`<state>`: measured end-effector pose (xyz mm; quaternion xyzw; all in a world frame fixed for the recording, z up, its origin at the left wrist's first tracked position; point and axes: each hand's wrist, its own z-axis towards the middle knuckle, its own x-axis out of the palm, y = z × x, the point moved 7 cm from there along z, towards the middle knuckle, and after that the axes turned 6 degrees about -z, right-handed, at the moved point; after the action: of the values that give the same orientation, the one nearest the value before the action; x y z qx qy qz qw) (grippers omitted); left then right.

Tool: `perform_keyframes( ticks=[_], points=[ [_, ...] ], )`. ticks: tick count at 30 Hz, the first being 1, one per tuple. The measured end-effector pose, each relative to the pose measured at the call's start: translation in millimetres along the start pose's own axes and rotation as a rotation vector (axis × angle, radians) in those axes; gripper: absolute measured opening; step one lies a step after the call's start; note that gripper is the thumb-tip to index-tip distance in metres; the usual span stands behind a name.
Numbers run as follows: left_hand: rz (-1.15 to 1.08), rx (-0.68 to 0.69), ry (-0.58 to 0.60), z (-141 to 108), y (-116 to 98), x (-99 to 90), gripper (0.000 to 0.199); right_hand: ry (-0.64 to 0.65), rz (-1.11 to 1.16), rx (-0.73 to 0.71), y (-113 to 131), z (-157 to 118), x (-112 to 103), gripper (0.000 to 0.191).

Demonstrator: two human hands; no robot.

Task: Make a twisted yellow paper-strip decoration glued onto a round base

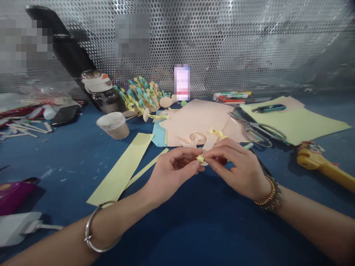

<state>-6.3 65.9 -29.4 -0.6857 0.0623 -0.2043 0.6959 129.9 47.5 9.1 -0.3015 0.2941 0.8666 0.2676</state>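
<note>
Between my two hands is a small folded piece of yellow paper point(200, 159). My left hand point(177, 166) pinches it between thumb and fingers. My right hand point(235, 162) closes its thumb and fingertips at the paper's right side, touching it. Just beyond the hands lie curled pale-peach paper scraps point(197, 138) and a crumpled yellow paper piece point(217, 132), on a stack of peach paper sheets point(199, 114). Left of my left hand are a wide yellow paper strip point(124, 168) and a narrow one point(146, 168).
Scissors point(257, 129) and a utility knife point(269, 108) lie by yellow sheets point(313, 122) at right, with a yellow-handled tool point(327, 164). A paper cup point(113, 125), a jar point(104, 94) and twisted paper stems point(144, 94) stand at back left. A charger point(19, 227) lies front left.
</note>
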Motion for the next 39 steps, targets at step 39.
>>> perform_keyframes(
  ticks=[39],
  points=[
    [-0.019,0.003,-0.037,1,0,-2.4,0.014,-0.028,0.091,0.028,2,1,-3,0.012]
  ],
)
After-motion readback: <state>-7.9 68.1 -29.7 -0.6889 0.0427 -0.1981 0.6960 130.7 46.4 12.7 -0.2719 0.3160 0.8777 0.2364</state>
